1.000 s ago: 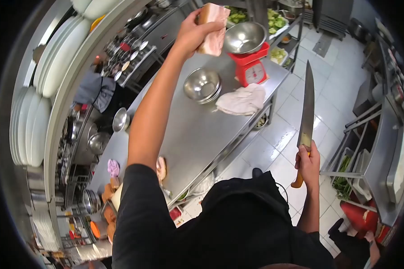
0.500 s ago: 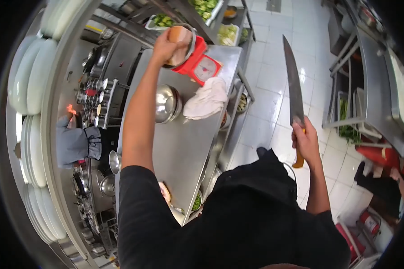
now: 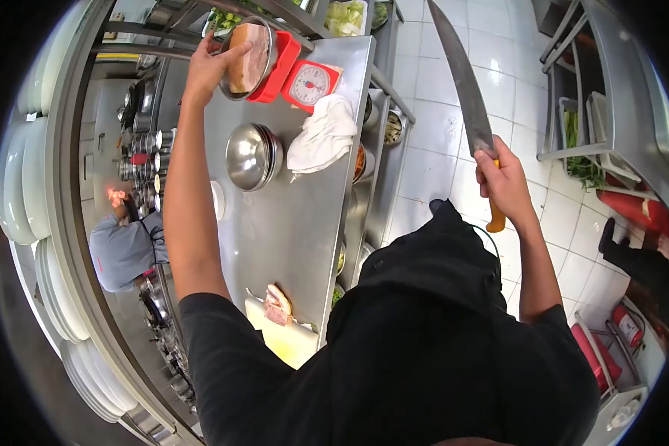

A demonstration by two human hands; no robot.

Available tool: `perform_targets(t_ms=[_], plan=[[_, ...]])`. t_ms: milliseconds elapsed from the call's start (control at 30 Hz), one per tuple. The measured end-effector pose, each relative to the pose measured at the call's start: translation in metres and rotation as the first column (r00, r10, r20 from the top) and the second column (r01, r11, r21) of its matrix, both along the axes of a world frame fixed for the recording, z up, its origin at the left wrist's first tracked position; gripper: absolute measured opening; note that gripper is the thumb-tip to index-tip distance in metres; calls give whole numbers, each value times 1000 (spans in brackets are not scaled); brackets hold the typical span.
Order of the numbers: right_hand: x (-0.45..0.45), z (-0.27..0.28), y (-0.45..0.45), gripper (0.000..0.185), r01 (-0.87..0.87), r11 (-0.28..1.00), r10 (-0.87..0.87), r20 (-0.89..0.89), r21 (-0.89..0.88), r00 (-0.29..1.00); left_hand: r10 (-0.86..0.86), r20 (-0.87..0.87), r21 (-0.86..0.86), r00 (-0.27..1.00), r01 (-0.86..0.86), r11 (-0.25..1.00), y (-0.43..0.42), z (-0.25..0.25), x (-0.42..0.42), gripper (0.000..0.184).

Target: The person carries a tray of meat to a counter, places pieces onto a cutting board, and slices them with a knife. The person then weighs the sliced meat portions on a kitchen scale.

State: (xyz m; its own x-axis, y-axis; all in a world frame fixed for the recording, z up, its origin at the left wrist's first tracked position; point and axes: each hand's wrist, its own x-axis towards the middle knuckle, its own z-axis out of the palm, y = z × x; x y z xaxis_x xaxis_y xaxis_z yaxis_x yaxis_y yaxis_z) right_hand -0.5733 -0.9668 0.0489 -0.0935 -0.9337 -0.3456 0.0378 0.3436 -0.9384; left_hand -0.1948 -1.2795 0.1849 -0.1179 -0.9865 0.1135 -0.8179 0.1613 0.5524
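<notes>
My left hand [image 3: 209, 65] reaches to the far end of the steel table [image 3: 290, 245], its fingers on a block of pork [image 3: 251, 59] that sits in a metal bowl [image 3: 272, 49]. That bowl rests on a red scale [image 3: 310, 85] whose needle dial faces up. In my right hand [image 3: 502, 177] is a long knife [image 3: 464, 85] with a yellow handle, held over the floor with the blade pointing away from me. Stacked metal bowls [image 3: 251, 156] and a white cloth [image 3: 323, 137] lie nearer on the table.
Another piece of meat [image 3: 277, 305] lies on a pale cutting board [image 3: 286, 338] by my left arm. Plates [image 3: 26, 178] are stacked at the left. A person [image 3: 128, 249] stands near the cookware. Someone's legs [image 3: 643, 264] show at the right, near a fire extinguisher [image 3: 627, 325].
My left hand has carried the pork from above the table to the bowl on the scale. The knife is still in my right hand. The view has turned, and the cutting board has appeared.
</notes>
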Motion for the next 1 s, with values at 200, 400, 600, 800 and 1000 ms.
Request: perform_targets(t_ms=[200, 400, 600, 800, 1000], plan=[[-6, -8, 2, 19, 18, 999, -19, 30, 36, 999, 8, 3, 40, 1000, -8, 999, 7, 12, -4, 113], [-9, -10, 9, 16, 12, 998, -13, 13, 59, 1000, 90, 83, 132, 992, -100, 986, 2, -19, -4, 110], [-2, -12, 22, 15, 9, 999, -9, -1, 47, 1000, 192, -10, 5, 981, -192, 981, 5, -39, 0, 86], [18, 0, 33, 16, -60, 998, 60, -38, 0, 997, 235, -256, -97, 938, -267, 959, 53, 0, 7, 85], [64, 19, 50, 18, -176, 975, 156, -144, -133, 977, 254, -140, -380, 957, -289, 879, 183, 29, 86, 79]])
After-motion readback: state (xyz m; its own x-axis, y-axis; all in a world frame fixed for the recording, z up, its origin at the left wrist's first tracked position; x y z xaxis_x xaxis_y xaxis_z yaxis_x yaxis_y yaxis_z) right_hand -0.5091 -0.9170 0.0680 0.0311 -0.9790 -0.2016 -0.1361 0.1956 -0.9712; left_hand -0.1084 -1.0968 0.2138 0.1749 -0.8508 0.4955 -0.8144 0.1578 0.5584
